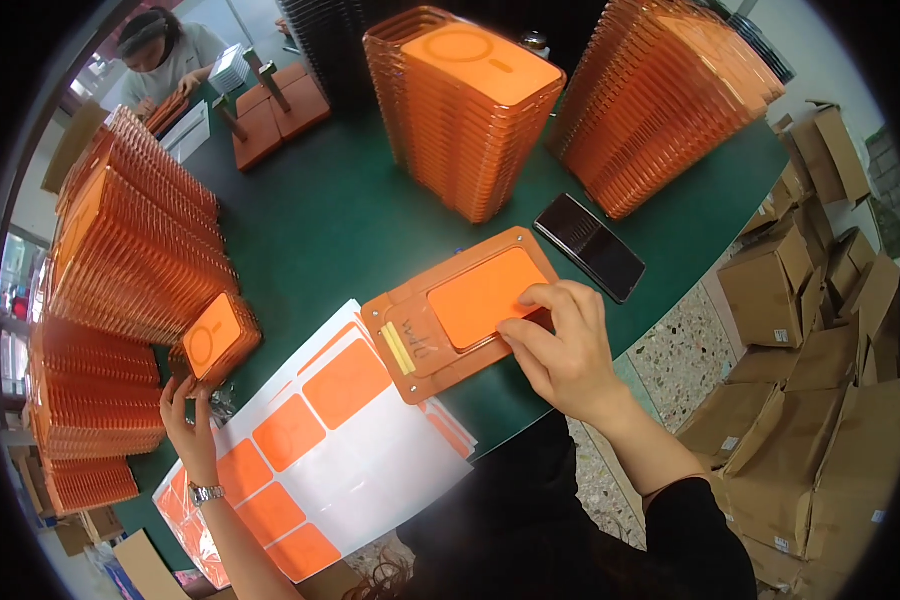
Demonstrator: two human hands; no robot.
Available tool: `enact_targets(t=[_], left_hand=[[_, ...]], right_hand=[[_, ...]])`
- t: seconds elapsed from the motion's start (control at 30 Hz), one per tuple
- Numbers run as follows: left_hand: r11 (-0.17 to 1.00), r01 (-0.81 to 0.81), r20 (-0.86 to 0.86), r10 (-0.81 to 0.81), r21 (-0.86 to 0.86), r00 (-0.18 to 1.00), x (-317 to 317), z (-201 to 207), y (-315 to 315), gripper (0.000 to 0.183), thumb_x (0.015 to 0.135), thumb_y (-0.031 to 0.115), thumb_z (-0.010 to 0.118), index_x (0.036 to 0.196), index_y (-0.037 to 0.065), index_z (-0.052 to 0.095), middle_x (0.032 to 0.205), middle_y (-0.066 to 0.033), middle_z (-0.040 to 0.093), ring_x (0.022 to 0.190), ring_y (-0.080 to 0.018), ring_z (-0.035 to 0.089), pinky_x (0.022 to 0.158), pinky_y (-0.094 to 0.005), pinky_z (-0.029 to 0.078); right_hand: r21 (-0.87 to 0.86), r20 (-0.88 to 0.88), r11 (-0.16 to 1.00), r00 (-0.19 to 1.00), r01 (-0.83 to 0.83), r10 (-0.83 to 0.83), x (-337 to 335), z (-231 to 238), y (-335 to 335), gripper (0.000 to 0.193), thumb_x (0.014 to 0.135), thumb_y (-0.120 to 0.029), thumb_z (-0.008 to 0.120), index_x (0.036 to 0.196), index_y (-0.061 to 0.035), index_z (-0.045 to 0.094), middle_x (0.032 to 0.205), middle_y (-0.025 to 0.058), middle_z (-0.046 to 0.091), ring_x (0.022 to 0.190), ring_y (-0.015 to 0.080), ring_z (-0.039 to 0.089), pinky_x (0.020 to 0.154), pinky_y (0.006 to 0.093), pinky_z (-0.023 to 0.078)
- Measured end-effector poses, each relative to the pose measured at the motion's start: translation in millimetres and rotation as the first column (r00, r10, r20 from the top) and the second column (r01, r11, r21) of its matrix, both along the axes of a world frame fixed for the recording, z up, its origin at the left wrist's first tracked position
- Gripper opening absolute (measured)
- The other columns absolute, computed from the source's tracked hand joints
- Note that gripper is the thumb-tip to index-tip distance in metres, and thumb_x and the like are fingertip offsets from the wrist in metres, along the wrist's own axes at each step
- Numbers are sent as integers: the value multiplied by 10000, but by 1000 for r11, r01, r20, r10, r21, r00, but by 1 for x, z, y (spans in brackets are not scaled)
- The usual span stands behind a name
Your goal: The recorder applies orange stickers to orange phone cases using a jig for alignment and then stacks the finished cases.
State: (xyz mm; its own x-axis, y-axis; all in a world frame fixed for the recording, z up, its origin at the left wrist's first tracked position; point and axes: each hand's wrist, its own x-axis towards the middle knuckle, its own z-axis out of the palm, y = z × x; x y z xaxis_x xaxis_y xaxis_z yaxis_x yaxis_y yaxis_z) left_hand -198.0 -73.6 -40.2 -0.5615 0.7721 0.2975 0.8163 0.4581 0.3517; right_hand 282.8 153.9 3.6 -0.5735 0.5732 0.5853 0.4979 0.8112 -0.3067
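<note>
My right hand (pixel 570 350) is over the right end of a flat orange rectangular panel (pixel 485 295), thumb and fingertips gripping its edge. The panel lies in the recess of a brown-orange fixture plate (pixel 425 365), which has a yellow strip and handwriting at its left side. My left hand (pixel 188 425), with a metal-band watch at the wrist, has its fingers stretched apart and holds nothing. Its fingertips are at the near end of a small orange tray stack (pixel 220 335) with a ring mark on top; whether they touch it is unclear. Below the fixture lies a white sheet (pixel 390 480) of orange rounded stickers (pixel 290 432).
Tall stacks of clear orange trays stand at the left (pixel 140 240), back middle (pixel 460 130) and back right (pixel 650 110). A black phone (pixel 590 247) lies right of the fixture. Cardboard boxes (pixel 785 400) fill the right floor. Across the green table (pixel 320 240) a person (pixel 165 60) works.
</note>
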Motion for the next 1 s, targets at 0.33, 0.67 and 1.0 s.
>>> enact_targets(t=[0.33, 0.67, 1.0], left_hand=[[984, 23, 165, -53, 176, 985, -5, 18, -9, 181, 1010, 166, 625, 1075, 10, 690, 1512, -210, 498, 1448, -315, 427, 1141, -441, 363], [879, 89, 576, -380, 468, 724, 127, 53, 22, 61, 1013, 46, 542, 1035, 33, 598, 1579, -242, 406, 1484, -364, 373, 1203, -474, 307], [860, 183, 634, -480, 477, 606, 224, 38, 106, 77, 975, 52, 635, 1031, 16, 673, 1597, -235, 382, 1508, -359, 331, 1206, -478, 288]], right_hand=[[-156, 26, 986, 997, -64, 69, -7, 3, 8, 111, 813, -142, 743, 815, -73, 656, 982, 71, 568, 982, 266, 540, 844, 395, 402], [-41, 228, 992, 966, -118, 124, -32, 7, 21, 122, 864, -131, 708, 785, -67, 642, 795, 58, 562, 831, 244, 524, 763, 390, 386], [-596, -454, 777, 883, -203, -117, 17, 4, 49, 229, 1067, -167, 516, 1019, 9, 655, 897, 29, 625, 838, 90, 582, 770, 256, 474]])
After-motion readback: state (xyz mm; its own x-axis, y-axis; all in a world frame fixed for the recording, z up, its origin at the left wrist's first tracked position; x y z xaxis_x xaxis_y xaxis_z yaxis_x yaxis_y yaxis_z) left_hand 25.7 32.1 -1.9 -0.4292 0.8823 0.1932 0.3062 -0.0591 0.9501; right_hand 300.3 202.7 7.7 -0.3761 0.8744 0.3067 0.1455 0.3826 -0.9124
